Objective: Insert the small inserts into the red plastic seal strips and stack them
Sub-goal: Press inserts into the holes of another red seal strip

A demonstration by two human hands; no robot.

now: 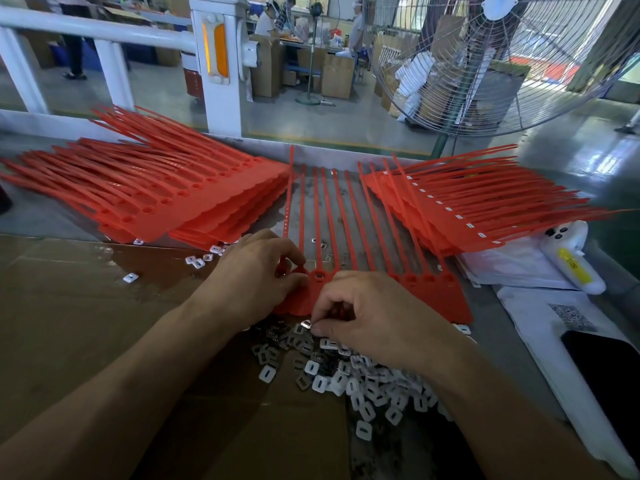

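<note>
Head view, one frame. A sheet of joined red seal strips (367, 237) lies flat mid-table, tails pointing to the far edge, heads in a row towards the near edge. Loose small inserts (349, 372) are heaped on the table just in front of the heads, spilling onto the cardboard sheet (69, 323) that covers the table's near left part. The unfilled stack (156, 199) sits at the far left; the finished stack (460, 209), white inserts showing in its heads, sits at the far right beside a white bag (519, 268).

Step in hand, as I judge it: picking the next insert while the other hand seats or steadies one at the left end of the row.

Left hand (256, 271): palm down over the leftmost heads, thumb and forefinger curled and pinching at a head socket, so it grips the sheet there. Whether an insert is under the fingertips cannot be told.

Right hand (367, 317): knuckles up, wrist low over the heap, thumb and forefinger nipping a single insert (307, 323) at the heap's far edge, just beside the heads.

To do it well: lift one insert only, turn it to match the socket, press it square and fully home, hold the sheet flat, and work along the row in order so no head is missed.
</note>
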